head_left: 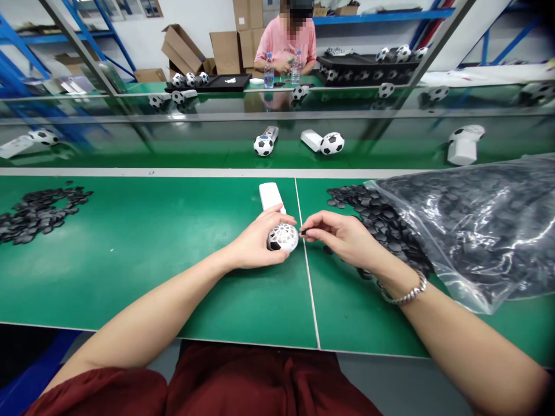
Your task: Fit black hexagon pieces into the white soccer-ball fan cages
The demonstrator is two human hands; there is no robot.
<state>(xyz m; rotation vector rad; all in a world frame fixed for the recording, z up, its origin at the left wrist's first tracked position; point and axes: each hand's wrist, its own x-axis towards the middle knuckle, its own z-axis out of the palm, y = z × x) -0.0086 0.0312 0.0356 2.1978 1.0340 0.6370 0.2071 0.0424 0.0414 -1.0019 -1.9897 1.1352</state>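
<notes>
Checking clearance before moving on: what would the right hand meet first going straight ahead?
Probably the white openwork ball held by the left hand, with the black piece in the right hand touching first; depth is unclear.

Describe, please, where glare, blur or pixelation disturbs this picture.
Head view: white glare streaks the plastic bag, and a pale sheen lies on the green tabletop; head view: the right forearm blurs near the dark right edge, while both hands look fairly clear; head view: a pixelated patch covers the head of the co-worker in pink.
</notes>
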